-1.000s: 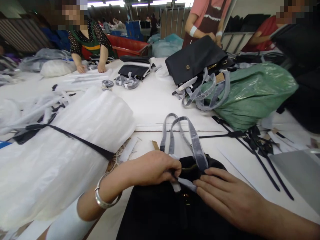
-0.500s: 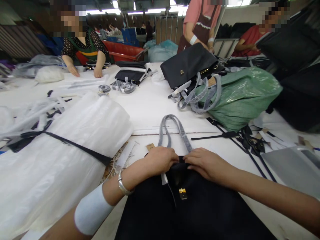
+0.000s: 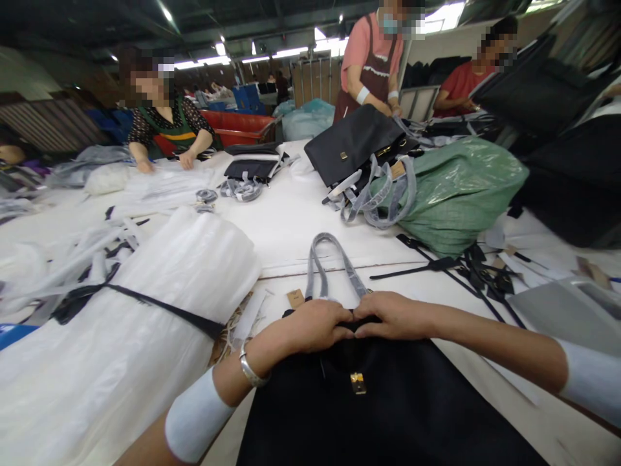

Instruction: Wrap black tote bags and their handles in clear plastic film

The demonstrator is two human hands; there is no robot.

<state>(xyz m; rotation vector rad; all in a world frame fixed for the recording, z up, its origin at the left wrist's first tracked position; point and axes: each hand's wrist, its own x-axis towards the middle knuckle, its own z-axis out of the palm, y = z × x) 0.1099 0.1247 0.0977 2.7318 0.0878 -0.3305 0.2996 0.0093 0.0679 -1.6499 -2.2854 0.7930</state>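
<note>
A black handbag (image 3: 383, 427) lies before me with a gold clasp (image 3: 358, 383) on its front. My left hand (image 3: 317, 323), with a silver bangle at the wrist, pinches the bag's top edge between thumb and fingers. From the other side my right hand (image 3: 395, 315) grips the same edge, and the fingertips of both hands meet at the middle. Beyond them stands the bag's handle (image 3: 339, 252), wrapped in grey film. A brown paper tag (image 3: 295, 298) sits beside its left end. The hands cover part of the bag's opening.
White foam sheeting (image 3: 194, 272) with a black strap fills the left. At right are a green sack (image 3: 466, 194), another black handbag (image 3: 354, 145) and a heap of black straps (image 3: 485, 275). A folded black bag (image 3: 252, 168) lies farther back. Several co-workers are around the table.
My hands have come together at the middle of the bag's top edge, thumbs now on its front. A white strip by my left hand is out of sight. The view has tilted up.
</note>
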